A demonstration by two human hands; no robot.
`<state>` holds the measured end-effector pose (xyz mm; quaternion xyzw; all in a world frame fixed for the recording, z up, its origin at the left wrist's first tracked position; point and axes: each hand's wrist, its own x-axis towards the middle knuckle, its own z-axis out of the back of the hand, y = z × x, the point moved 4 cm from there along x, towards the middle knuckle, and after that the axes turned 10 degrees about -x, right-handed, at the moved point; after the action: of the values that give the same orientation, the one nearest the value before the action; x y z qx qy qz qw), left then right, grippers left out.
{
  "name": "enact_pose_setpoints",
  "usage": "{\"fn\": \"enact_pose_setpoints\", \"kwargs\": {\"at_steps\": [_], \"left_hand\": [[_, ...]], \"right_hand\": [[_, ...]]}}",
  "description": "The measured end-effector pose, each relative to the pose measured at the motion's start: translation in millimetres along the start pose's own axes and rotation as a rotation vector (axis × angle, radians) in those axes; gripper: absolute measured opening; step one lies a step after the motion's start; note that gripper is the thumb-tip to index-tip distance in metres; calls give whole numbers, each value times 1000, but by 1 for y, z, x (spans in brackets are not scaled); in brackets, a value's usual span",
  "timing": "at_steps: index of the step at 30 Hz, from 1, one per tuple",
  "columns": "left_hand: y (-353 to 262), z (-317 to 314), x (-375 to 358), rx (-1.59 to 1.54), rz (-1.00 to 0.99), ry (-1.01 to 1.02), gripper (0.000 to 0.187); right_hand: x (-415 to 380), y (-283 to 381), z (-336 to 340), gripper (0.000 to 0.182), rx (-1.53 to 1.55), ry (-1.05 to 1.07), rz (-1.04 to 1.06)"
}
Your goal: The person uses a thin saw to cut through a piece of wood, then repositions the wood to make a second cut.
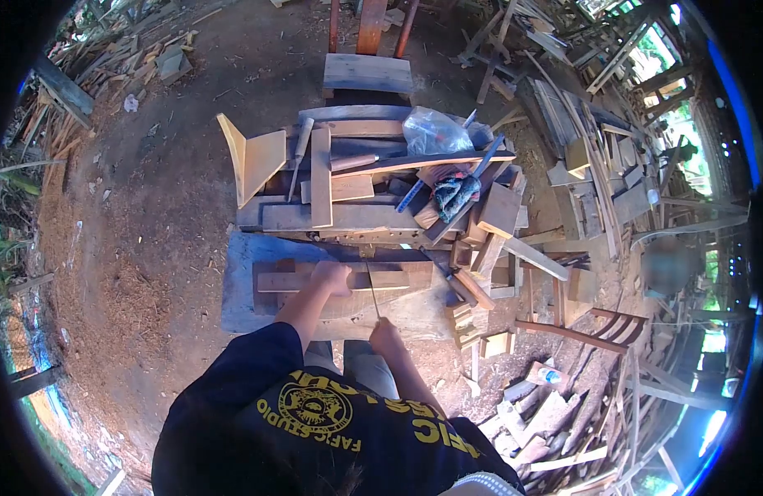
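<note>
On the workbench lies a narrow wooden board (292, 281), pale along its near edge. My left hand (333, 279) is closed over its middle, pressing it down. Just right of that hand, the thin blade of a handsaw (373, 289), seen edge-on, crosses the board and points away from me. My right hand (387, 337) is wrapped round its near end, at the bench's front edge, hiding the handle. Another dark wood piece (414, 273) lies against the board's right part.
Behind stands a second bench (282, 218) with planks, a chisel (301, 149), a plastic bag (437, 132) and a rag (457, 195). Wooden hand planes (472, 288) and blocks crowd the right end. A chair frame (596, 331) and scrap wood (547, 422) lie further right.
</note>
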<state>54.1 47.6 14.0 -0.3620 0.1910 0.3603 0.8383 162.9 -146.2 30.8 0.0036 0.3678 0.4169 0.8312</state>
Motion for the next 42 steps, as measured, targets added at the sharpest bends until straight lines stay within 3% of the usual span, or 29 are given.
{"fn": "enact_pose_setpoints", "kwargs": {"at_steps": [3, 6, 11, 14, 18, 20, 24, 26, 27, 29, 37, 42], "left_hand": [[-2, -1, -1, 4, 5, 13, 46], [-5, 5, -6, 6, 9, 1, 44], [0, 2, -4, -10, 22, -9, 43], [-1, 1, -2, -21, 19, 27, 43], [0, 0, 1, -22, 18, 20, 42], [-1, 0, 0, 6, 14, 30, 42], [-3, 0, -1, 24, 10, 54, 43], [-4, 2, -1, 5, 11, 23, 44], [-3, 4, -2, 2, 12, 22, 45], [-2, 3, -1, -12, 16, 19, 46], [-8, 14, -8, -25, 59, 28, 42], [-4, 6, 1, -50, 40, 35, 43]], "right_hand": [[37, 7, 2, 27, 61, 25, 111], [32, 4, -5, 27, 114, -31, 76], [-17, -27, -18, 25, 108, -8, 126], [-40, -23, -2, 23, 46, 56, 28], [10, -1, -1, 22, 4, -110, 260], [47, 6, -13, 22, 152, -110, 130], [48, 5, -13, 23, 136, -100, 88], [15, -3, -7, 23, 46, -105, 299], [0, -6, -5, 23, 44, -107, 298], [-22, -21, -5, 24, 42, 41, 31], [32, 5, -3, 27, 115, -42, 91], [9, -8, 1, 28, 151, -37, 26]]}}
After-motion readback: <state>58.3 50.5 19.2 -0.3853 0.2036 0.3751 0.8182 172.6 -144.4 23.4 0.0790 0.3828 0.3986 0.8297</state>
